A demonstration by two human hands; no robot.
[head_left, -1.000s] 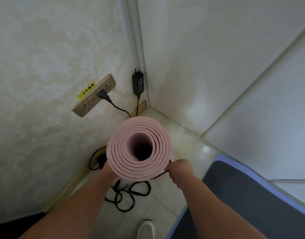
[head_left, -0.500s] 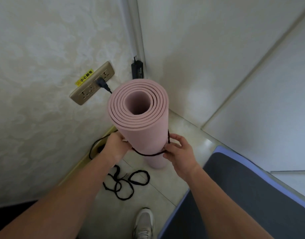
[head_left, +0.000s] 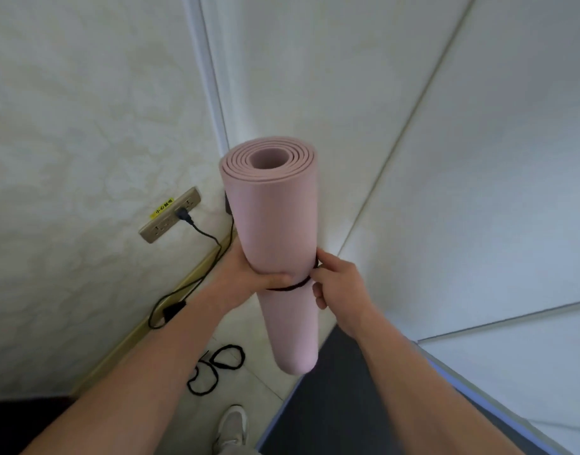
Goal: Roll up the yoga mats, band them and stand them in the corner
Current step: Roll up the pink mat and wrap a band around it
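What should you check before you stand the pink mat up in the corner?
1. Pink mat rolled tight: ok.
2. Black band around the roll: ok.
3. A second band higher up: not ok, only one shows.
4. Left hand gripping the roll: ok.
5. Right hand pinching the band: ok.
6. Corner floor free of the black cord: cannot tell, the roll hides it.

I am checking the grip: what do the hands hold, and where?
Left hand grips the rolled mat around its middle. Right hand pinches the black band there, at the mat's right side.
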